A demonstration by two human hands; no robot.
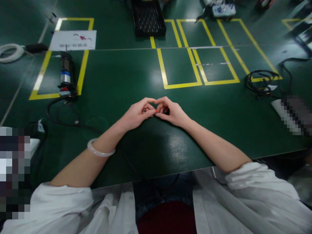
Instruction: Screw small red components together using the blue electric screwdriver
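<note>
My left hand [138, 113] and my right hand [172, 112] meet over the middle of the green table [131, 74]. Both have their fingers curled, with the index fingertips close together at the top. Between the thumbs and fingertips sits a small orange-red piece [156, 111], mostly covered, so its kind does not show. A dark bit shows inside the curl of my right fingers; I cannot tell whether it is part of the same piece. My left wrist wears a pale bangle [100, 152].
At the left stands a black and silver electric screwdriver [65, 73] with its cable. Beyond it lies a white sign [73, 40]. A black tray [149, 31] is at the back. Coiled black cable [262, 81] lies right. Yellow tape [184, 86] marks rectangles on the table.
</note>
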